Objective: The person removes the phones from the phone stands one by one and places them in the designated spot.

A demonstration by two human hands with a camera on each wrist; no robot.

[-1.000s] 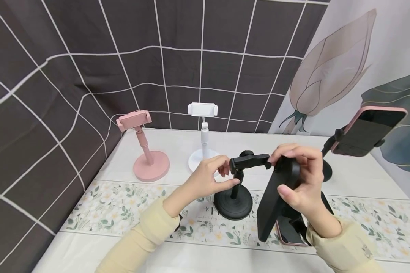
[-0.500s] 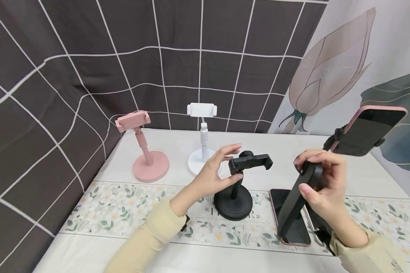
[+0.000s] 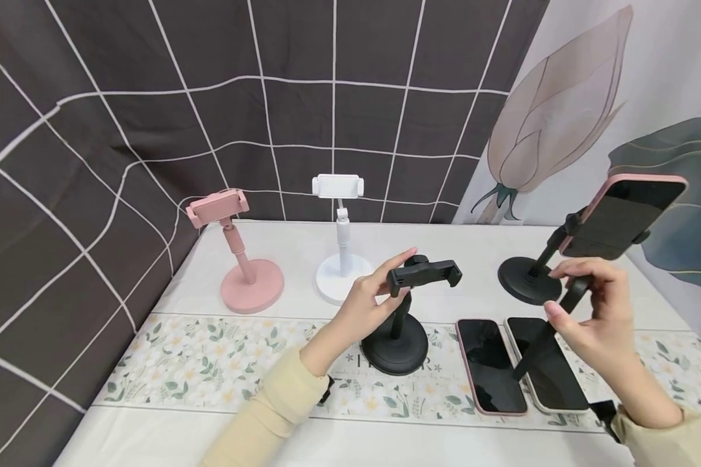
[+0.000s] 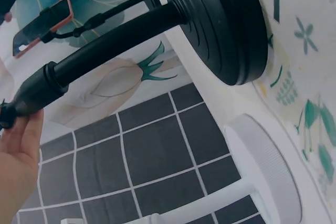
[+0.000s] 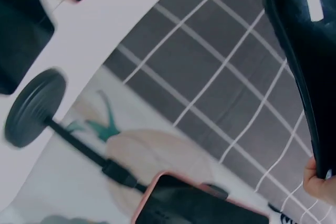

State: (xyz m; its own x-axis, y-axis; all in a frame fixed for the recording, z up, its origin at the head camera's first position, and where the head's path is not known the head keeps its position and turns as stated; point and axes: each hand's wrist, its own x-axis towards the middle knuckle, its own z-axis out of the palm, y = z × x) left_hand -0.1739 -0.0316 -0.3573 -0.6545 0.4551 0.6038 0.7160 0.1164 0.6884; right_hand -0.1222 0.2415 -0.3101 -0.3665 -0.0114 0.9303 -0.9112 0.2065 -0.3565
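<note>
Where a dark grid-patterned curtain (image 3: 152, 97) hangs behind it, the table (image 3: 444, 246) carries a black stand (image 3: 398, 324) on its flowered runner (image 3: 210, 357). Behind the black stand are pink (image 3: 239, 259) and white (image 3: 340, 240) stands; right of it lie two phones (image 3: 491, 363). The left hand (image 3: 368, 305), fingers straight, touches the black stand's clamp, and the right hand (image 3: 596, 311) pinches a black phone (image 3: 552, 327) tilted above the two phones.

Right hand (image 3: 596, 305) hides the black phone's (image 3: 546, 337) top.
</note>
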